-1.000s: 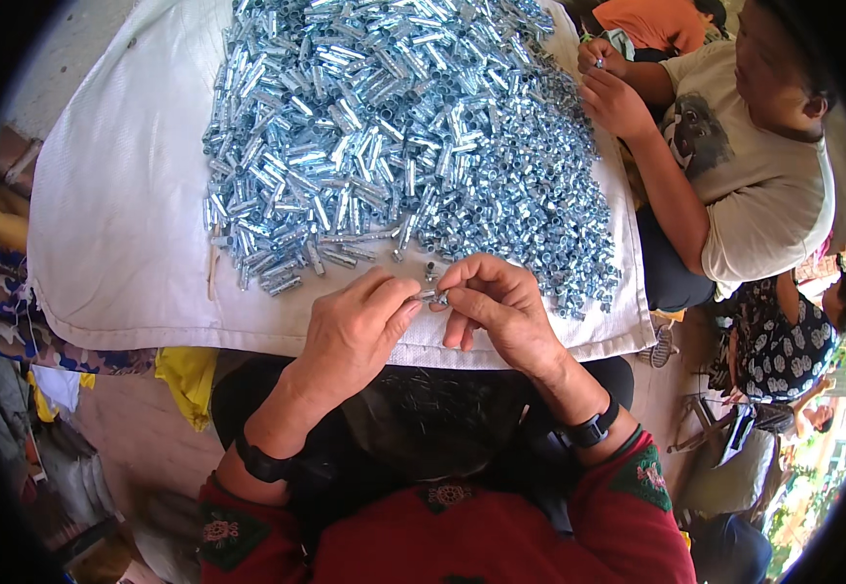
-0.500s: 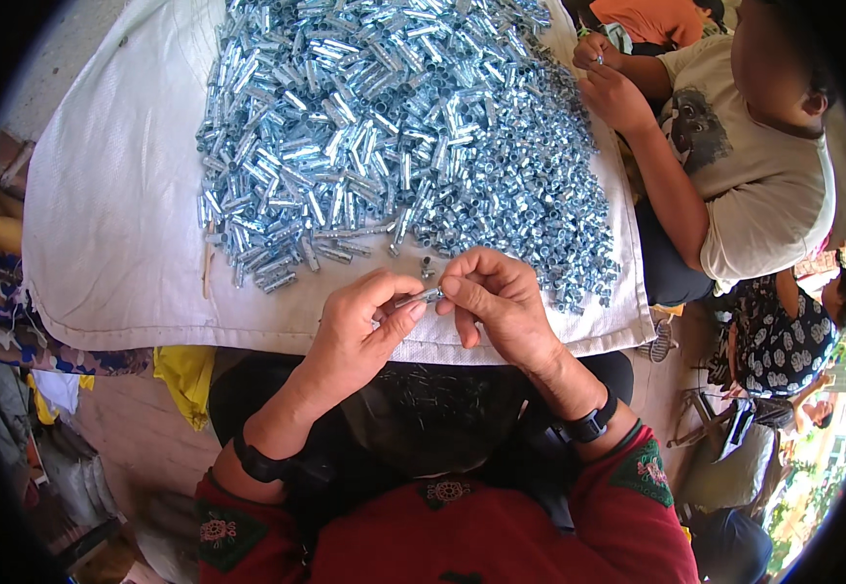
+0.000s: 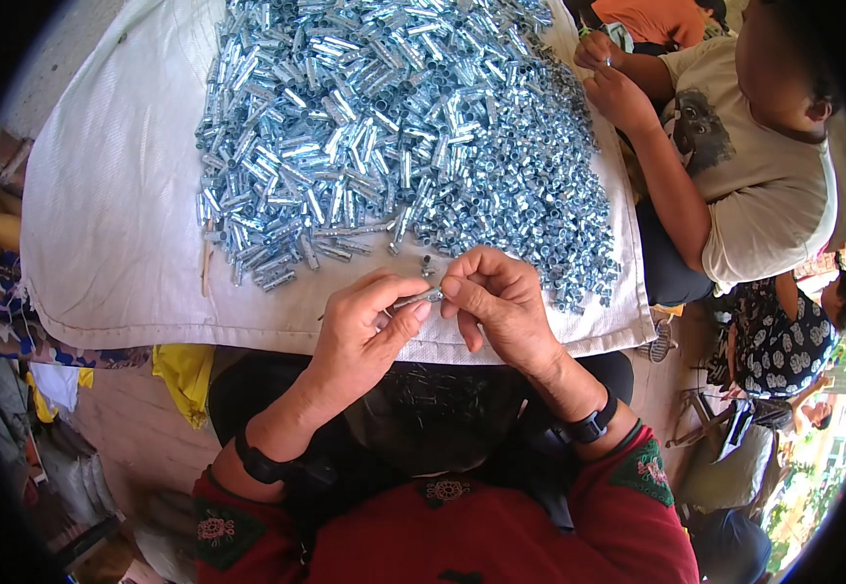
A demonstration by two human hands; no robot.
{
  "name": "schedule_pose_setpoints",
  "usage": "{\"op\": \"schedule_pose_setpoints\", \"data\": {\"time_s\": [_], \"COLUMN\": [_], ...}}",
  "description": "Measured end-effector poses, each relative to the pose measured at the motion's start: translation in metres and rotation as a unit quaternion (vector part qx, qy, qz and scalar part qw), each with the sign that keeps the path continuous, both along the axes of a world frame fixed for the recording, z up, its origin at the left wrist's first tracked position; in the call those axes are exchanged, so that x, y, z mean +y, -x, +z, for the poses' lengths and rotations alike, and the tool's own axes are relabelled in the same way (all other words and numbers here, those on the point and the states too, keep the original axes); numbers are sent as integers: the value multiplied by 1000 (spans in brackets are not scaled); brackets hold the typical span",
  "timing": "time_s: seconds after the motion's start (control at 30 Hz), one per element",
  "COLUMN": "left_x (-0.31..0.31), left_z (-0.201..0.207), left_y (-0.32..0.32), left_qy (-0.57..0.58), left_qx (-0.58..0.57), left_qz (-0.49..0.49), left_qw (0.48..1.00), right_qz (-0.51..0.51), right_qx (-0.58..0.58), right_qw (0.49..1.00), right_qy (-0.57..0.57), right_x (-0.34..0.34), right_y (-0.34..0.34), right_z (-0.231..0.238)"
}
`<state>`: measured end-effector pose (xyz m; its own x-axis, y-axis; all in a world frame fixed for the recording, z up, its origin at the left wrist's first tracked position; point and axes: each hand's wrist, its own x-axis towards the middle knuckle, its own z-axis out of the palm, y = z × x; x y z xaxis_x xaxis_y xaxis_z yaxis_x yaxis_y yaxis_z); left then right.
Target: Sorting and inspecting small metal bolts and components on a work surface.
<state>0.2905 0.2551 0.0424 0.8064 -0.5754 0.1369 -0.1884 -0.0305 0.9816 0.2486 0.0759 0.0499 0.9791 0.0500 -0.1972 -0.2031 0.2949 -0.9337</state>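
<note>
Just past the near edge of the cloth, my left hand [image 3: 360, 316] pinches a slim silver metal sleeve [image 3: 417, 300] between thumb and forefinger. The thumb and forefinger of my right hand [image 3: 501, 302] close on the sleeve's right end. Whether a small ring sits between those fingertips is hidden. Ahead of both hands spreads a heap of shiny tubular sleeves [image 3: 316, 136]. Shorter metal rings [image 3: 540, 224] make up its right side. One small ring [image 3: 428, 263] lies apart, close to my right forefinger.
A white woven cloth [image 3: 111, 234] covers the work surface beneath the heap. Below my hands is a dark container [image 3: 432, 414] with thin bits in it. At the right a co-worker [image 3: 754, 185] handles a small piece. Yellow cloth [image 3: 184, 380] hangs at the left edge.
My two hands stay joined at the sleeve, with only slight shifts of the fingers. The co-worker's hands at the right have moved a little.
</note>
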Motion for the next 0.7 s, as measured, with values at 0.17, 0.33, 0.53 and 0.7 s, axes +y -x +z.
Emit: {"op": "schedule_pose_setpoints", "data": {"time_s": [0.17,0.33,0.53,0.7], "left_x": [-2,-3,-2,-4], "left_z": [0,-3,-5,-3], "left_y": [4,6,8,10], "left_qy": [28,71,87,128], "left_qx": [34,114,154,234], "left_qz": [4,11,9,3], "left_qw": [999,991,984,964], "right_qz": [-11,-43,-40,-36], "right_qx": [16,-4,13,-6], "right_qw": [1000,999,995,998], "right_qy": [-18,-10,-85,-56], "right_x": [2,8,10,12], "right_y": [1,3,4,5], "right_z": [0,-6,-11,-11]}}
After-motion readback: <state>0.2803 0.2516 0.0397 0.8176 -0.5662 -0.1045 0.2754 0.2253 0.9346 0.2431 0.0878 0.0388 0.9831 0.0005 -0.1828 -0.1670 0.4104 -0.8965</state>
